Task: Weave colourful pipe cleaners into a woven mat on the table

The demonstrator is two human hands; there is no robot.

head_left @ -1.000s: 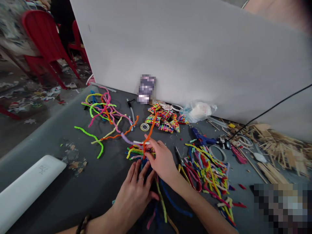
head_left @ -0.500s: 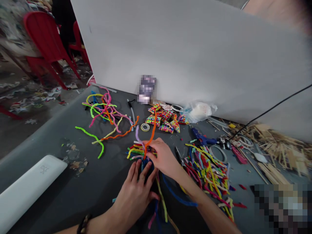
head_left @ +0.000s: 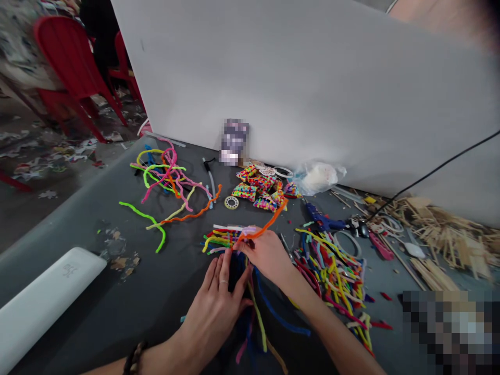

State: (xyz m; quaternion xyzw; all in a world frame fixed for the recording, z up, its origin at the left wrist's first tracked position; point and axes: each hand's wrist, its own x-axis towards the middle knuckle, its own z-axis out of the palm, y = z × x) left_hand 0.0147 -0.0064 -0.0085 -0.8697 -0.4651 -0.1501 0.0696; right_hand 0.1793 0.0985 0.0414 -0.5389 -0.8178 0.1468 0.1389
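Orange pipe cleaner (head_left: 269, 223) is pinched between the thumb and fingers of my right hand (head_left: 272, 258), its free end slanting up to the right. Beside it lies a lilac pipe cleaner (head_left: 248, 230). Under both hands is a small woven piece of colourful pipe cleaners (head_left: 219, 240), its ends fanning out left; its middle is hidden. My left hand (head_left: 217, 299) rests on its near edge, fingers stretched, index fingertip touching the weave. Long strands, among them a blue pipe cleaner (head_left: 279, 313) and a pale green one (head_left: 258, 316), trail toward me.
Loose pipe cleaners (head_left: 172, 172) lie at the back left; cut pieces (head_left: 334, 276) are heaped right. Farther back are several woven pouches (head_left: 262, 188), a blue glue gun (head_left: 322, 219) and a plastic bag (head_left: 318, 177). Wooden sticks (head_left: 441, 229) pile up right. A white device (head_left: 50, 302) sits left.
The orange pipe cleaner has swung from upright down to the right, and the lilac one now lies sideways. My right hand has turned and shifted slightly right; my left index finger has straightened.
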